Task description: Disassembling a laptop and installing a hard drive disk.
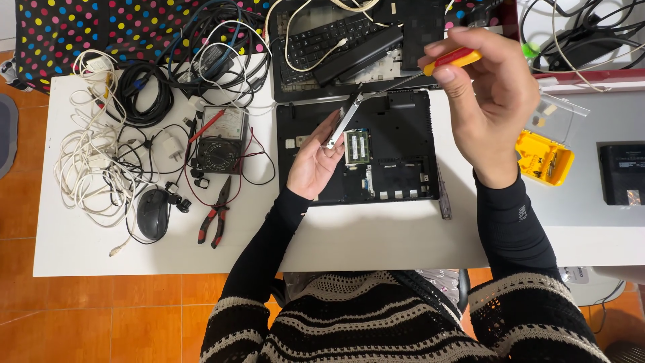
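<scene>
So far, your laptop base (386,151) lies opened on the tabletop (349,235). Your left hand (316,158) fingers pinch a thin metal bracket (342,124) above it; right hand (487,101) grips the screwdriver (430,70) against that bracket. Reassembly remains.

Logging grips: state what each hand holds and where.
Right hand pinches a screwdriver by its red-yellow handle. Left hand holds a slim metal bracket near its lower end.

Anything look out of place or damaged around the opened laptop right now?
Nothing looks broken. The laptop base lies with its bottom cover off and memory modules exposed. The left hand holds a metal bracket; the right hand holds a screwdriver. Cables sprawl tangled at the left.
</scene>
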